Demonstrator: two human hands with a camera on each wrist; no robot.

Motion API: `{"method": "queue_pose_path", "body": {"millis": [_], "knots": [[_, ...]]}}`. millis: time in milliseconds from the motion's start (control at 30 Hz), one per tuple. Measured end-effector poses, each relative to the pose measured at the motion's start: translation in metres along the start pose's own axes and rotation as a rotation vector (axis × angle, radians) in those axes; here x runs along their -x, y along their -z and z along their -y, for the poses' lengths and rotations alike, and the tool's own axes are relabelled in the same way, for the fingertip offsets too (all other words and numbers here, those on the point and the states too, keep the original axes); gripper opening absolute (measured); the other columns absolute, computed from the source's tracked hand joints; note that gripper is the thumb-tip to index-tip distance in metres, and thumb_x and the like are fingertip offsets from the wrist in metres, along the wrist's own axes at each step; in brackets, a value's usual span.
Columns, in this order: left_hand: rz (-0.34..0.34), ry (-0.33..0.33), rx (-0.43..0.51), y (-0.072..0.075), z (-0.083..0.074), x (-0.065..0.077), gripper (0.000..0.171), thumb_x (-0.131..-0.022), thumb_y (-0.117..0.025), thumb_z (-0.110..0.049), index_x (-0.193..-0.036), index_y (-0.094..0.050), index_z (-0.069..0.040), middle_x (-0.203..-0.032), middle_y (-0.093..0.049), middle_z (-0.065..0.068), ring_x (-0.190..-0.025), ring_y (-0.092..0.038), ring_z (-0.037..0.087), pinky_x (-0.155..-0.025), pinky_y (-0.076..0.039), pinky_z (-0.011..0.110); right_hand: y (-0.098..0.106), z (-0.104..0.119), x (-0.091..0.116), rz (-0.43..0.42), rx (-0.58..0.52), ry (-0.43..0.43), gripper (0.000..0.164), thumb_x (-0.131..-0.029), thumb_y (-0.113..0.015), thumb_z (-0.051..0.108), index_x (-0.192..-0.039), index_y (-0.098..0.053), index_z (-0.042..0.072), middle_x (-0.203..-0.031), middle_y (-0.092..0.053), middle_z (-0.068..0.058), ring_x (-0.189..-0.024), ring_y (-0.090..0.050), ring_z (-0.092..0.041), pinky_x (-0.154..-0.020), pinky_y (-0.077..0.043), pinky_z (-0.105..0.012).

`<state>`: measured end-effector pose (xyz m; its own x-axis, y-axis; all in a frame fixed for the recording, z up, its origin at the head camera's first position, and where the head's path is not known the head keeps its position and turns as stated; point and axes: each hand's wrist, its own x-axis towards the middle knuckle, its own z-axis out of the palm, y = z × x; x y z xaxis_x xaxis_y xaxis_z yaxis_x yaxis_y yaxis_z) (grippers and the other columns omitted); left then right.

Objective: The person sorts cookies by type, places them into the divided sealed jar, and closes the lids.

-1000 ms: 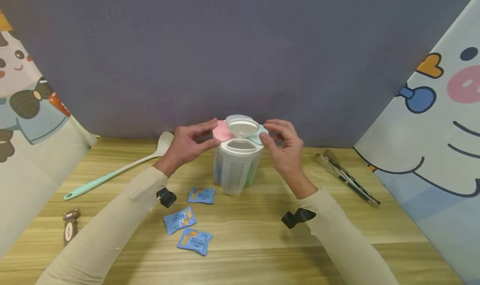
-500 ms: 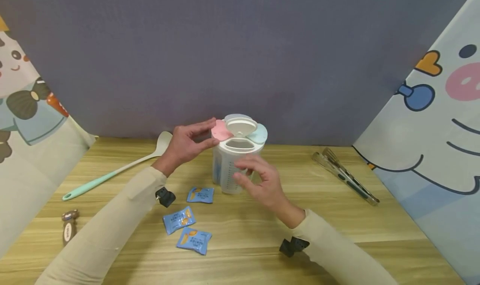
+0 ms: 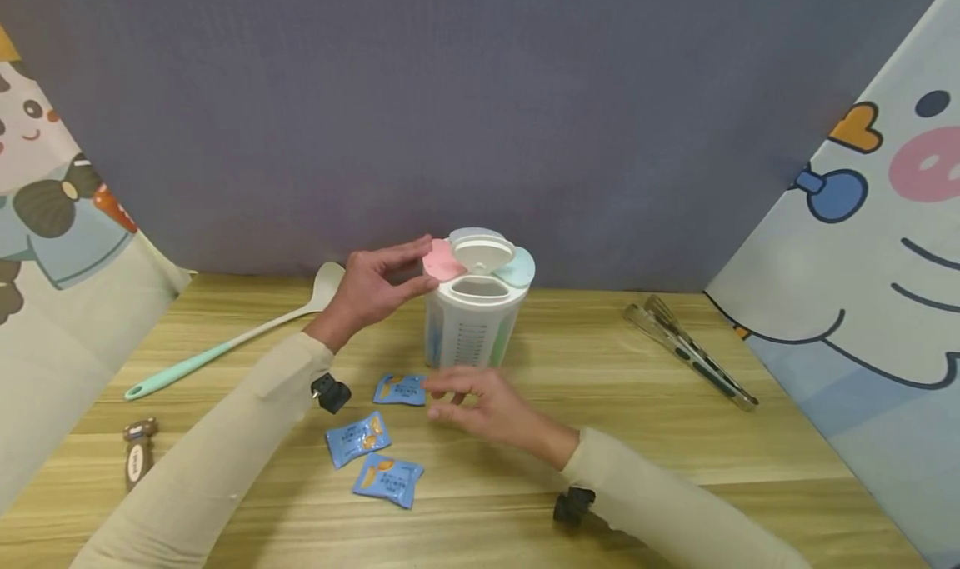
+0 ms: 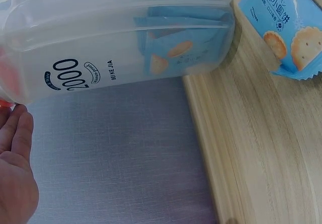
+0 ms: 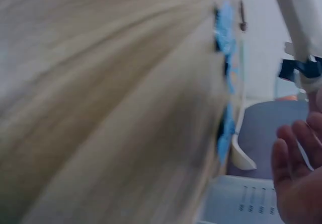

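Note:
A clear lidded storage container [image 3: 476,336] stands upright at the back, marked with a measuring scale. Its pink lid flap [image 3: 441,261] and pale blue lid flap [image 3: 519,267] are down; a white flap [image 3: 483,255] is raised behind the front opening. My left hand [image 3: 371,290] steadies the container by the pink corner, thumb in front and fingers behind. Inside show blue biscuit packets [image 4: 181,48] in the left wrist view. My right hand [image 3: 487,402] hovers low before the container, fingertips beside the nearest biscuit packet [image 3: 399,389], holding nothing.
Two more biscuit packets [image 3: 357,439] lie closer to me. A long-handled white and mint spoon [image 3: 232,344] rests on the left, with a brown bear-shaped item [image 3: 138,454] below it. Metal tongs [image 3: 690,354] lie at right. A grey wall [image 3: 480,102] rises behind the table.
My right hand has left the pale blue side of the lid and come down toward me and left, to the packets. The left hand stays at the pink corner.

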<state>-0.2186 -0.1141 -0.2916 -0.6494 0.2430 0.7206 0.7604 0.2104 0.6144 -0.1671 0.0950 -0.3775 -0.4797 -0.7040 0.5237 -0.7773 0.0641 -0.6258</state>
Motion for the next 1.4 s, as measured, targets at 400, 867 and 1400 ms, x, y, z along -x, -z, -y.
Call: {"method": "queue_pose_path", "body": {"millis": [400, 867, 1400], "knots": [[0.000, 0.008, -0.005, -0.001, 0.000, 0.000, 0.044, -0.073, -0.077, 0.008, -0.114, -0.061, 0.013, -0.119, -0.058, 0.026, -0.110, -0.057, 0.036, -0.084, -0.050, 0.045, -0.011, 0.020, -0.002, 0.199, 0.005, -0.081, 0.025, -0.080, -0.073, 0.000, -0.101, -0.067, -0.011, -0.099, -0.068, -0.019, -0.092, -0.065, -0.024, -0.081, -0.050, -0.022], [-0.002, -0.002, -0.010, 0.001, 0.001, 0.000, 0.043, -0.074, -0.077, 0.008, -0.113, -0.062, 0.013, -0.118, -0.058, 0.025, -0.111, -0.057, 0.035, -0.085, -0.050, 0.043, -0.032, -0.012, 0.006, 0.335, 0.056, -0.165, 0.024, -0.079, -0.079, 0.017, -0.098, -0.074, 0.002, -0.085, -0.069, 0.001, -0.075, -0.055, 0.005, -0.067, -0.048, -0.012], [-0.005, 0.009, -0.016, 0.000, -0.001, 0.000, 0.043, -0.073, -0.077, 0.007, -0.113, -0.062, 0.013, -0.118, -0.058, 0.025, -0.110, -0.058, 0.035, -0.085, -0.050, 0.043, -0.035, -0.008, 0.006, 0.376, 0.160, -0.172, 0.018, -0.076, -0.081, 0.019, -0.089, -0.076, 0.008, -0.079, -0.065, 0.008, -0.069, -0.052, 0.004, -0.063, -0.042, -0.009]]}}
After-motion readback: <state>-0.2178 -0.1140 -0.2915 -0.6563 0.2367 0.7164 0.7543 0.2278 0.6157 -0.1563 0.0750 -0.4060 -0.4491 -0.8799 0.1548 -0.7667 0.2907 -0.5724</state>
